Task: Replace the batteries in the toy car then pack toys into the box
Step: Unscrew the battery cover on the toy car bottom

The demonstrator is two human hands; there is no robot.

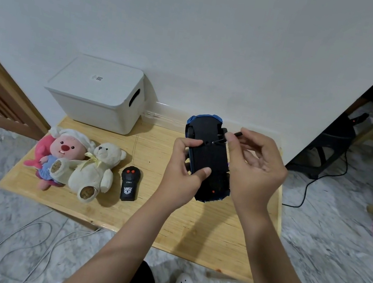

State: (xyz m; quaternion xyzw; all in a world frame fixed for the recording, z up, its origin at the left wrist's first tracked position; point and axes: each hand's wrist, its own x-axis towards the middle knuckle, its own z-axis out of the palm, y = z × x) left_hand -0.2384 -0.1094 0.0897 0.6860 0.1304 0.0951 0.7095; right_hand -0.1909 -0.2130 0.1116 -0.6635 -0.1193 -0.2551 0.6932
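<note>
Toy car [208, 155] is held upside down above the right half of the wooden table [188, 236], black underside facing the camera, blue body showing at the far & near ends. Left hand [182, 173] grips it from the left side: thumb pressed on the underside near the middle, another fingertip curled onto it further up, forearm coming in from bottom centre. Right hand [250, 167] is at the car's right edge, wrist bent inward; thumb & index finger pinch a small screwdriver [229, 137], its thin metal tip touching the underside near a small hole. Other fingers loosely curled.

White box [99, 93] w/ lid on sits at the table's back-left corner, against the wall. In front of it, a pink plush [61, 151] & a cream teddy bear [95, 170] lie side by side, touching. Black remote control [129, 183] lies just right of the teddy, antenna wire running toward the box.
</note>
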